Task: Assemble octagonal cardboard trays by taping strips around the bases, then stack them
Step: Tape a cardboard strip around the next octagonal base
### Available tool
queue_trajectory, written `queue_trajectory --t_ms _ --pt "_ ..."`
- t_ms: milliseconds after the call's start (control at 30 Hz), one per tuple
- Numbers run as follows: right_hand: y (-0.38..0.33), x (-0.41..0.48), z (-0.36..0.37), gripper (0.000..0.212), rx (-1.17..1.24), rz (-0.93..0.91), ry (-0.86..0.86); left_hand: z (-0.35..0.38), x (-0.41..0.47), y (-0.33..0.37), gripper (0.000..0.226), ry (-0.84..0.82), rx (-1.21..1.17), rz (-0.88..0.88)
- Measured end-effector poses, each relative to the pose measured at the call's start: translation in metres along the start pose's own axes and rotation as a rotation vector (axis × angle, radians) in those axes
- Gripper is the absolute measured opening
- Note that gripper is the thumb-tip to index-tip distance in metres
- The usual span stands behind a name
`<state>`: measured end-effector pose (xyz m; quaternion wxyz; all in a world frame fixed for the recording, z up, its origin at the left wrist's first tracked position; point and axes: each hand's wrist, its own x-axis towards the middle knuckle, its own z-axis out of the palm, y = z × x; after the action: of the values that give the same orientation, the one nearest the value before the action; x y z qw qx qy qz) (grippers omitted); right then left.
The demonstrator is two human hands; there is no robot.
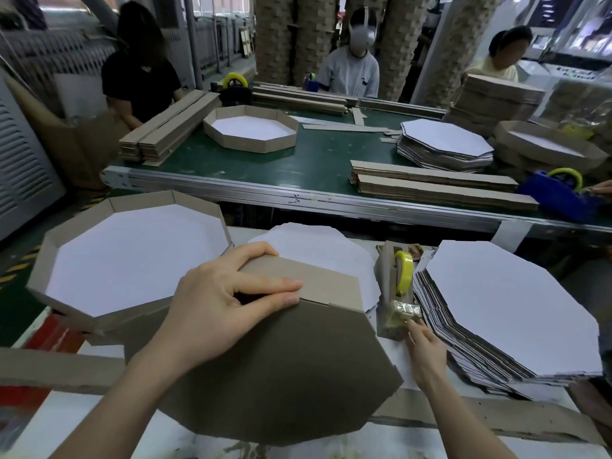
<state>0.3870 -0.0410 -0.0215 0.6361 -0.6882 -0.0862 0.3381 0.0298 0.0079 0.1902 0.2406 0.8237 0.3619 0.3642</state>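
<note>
Cardboard strip (318, 283), gripped by the left hand (225, 299), may spring off the base (281, 376) beneath its fingers; the right hand (427, 349) touches the tape (404, 271), grip unclear.

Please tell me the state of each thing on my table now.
left hand: grips strip against base
right hand: fingertips at tape end, grip unclear
base: brown side up
strip: bent round base edge
tray: assembled, white side up
base stack: flat, white side up
</note>
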Motion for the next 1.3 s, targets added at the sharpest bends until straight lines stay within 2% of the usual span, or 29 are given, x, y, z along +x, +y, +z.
queue_trajectory --t_ms 167,300,367,467,600,667,700,767,833,1033,1300 --pt "-0.002 0.011 -0.021 0.015 -0.197 -0.045 -0.075 -0.001 -0.003 -0.001 0.024 0.02 0.002 -0.008" --pt "0.0 0.001 -0.03 0.012 -0.37 -0.077 -0.022 -0.002 -0.006 -0.002 0.022 0.043 0.009 0.007" --pt "-0.004 -0.01 -0.018 0.015 -0.392 -0.106 -0.047 -0.002 -0.01 -0.003 0.021 0.057 0.011 0.023" --pt "-0.029 -0.034 0.017 0.018 -0.383 -0.158 -0.177 -0.005 -0.016 -0.006 0.02 0.085 0.0 0.045" --pt "-0.077 -0.079 0.067 0.024 -0.416 -0.344 -0.298 -0.012 -0.029 -0.015 0.021 0.125 -0.039 0.043" --pt "-0.101 -0.105 0.087 0.032 -0.433 -0.444 -0.334 -0.017 -0.037 -0.022 0.022 0.141 -0.039 0.037" --pt "-0.114 -0.12 0.096 0.043 -0.427 -0.469 -0.359 -0.019 -0.041 -0.025 0.023 0.153 -0.039 0.038" --pt "-0.138 -0.152 0.113 0.074 -0.416 -0.453 -0.409 -0.026 -0.048 -0.03 0.023 0.178 -0.043 0.046" --pt "-0.156 -0.183 0.124 0.083 -0.389 -0.456 -0.43 -0.029 -0.054 -0.032 0.024 0.181 -0.047 0.064" --pt "-0.168 -0.265 0.142 0.066 -0.255 -0.489 -0.498 -0.038 -0.072 -0.038 0.028 0.107 0.013 0.15" --pt "-0.116 -0.321 0.128 0.055 -0.213 -0.437 -0.428 -0.041 -0.08 -0.039 0.039 0.103 0.012 0.121"
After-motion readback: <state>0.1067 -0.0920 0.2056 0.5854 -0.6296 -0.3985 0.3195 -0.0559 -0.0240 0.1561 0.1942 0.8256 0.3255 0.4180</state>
